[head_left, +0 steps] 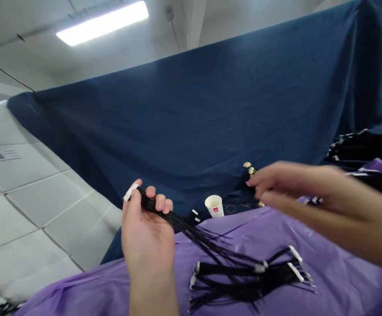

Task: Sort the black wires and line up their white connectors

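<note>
My left hand (149,237) is raised in the middle, its fingers closed round a bundle of thin black cables (191,229) with a white connector (131,192) at the top end. The cables hang down to the right, over a pile of black cable bundles (246,281) with white connectors on the purple sheet. My right hand (283,182) is out to the right, above the table's back part, near small pale flowers (251,170). Motion smears its fingers, so I cannot make out anything in them.
A white paper cup (214,206) stands behind the purple sheet (112,289), with a rubber band (230,209) beside it. A dark blue cloth (184,118) hangs at the back. More black cable bundles (371,147) lie at the right, and white packages (29,197) are stacked at the left.
</note>
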Action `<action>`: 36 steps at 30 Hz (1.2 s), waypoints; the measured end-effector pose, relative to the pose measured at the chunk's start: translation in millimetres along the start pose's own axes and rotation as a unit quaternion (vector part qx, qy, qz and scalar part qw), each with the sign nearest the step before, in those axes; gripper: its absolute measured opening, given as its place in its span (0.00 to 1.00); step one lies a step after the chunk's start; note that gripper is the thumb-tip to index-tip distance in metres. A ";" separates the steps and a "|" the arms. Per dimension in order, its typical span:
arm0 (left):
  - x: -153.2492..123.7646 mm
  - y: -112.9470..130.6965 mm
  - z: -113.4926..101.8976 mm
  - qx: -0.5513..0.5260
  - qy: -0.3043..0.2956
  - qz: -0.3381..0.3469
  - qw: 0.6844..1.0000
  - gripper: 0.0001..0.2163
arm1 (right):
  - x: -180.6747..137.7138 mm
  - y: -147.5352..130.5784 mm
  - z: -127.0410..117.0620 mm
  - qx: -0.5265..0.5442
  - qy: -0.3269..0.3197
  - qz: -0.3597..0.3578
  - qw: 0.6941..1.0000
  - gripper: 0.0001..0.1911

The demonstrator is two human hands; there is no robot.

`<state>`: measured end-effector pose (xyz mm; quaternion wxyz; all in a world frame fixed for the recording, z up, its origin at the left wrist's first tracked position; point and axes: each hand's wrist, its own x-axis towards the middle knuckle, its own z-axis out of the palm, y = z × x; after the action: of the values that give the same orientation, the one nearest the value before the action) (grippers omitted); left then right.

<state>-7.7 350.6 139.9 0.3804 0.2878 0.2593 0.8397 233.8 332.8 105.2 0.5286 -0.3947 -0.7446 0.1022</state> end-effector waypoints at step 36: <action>-6.0 11.3 -12.2 0.108 -0.028 0.108 0.988 0.08 | 19.3 27.4 2.0 0.136 0.000 0.085 0.987 0.13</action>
<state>-18.2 336.7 137.1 0.2610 0.3768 0.3049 0.8348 242.8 365.0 102.3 0.5671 -0.3809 -0.6871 0.2474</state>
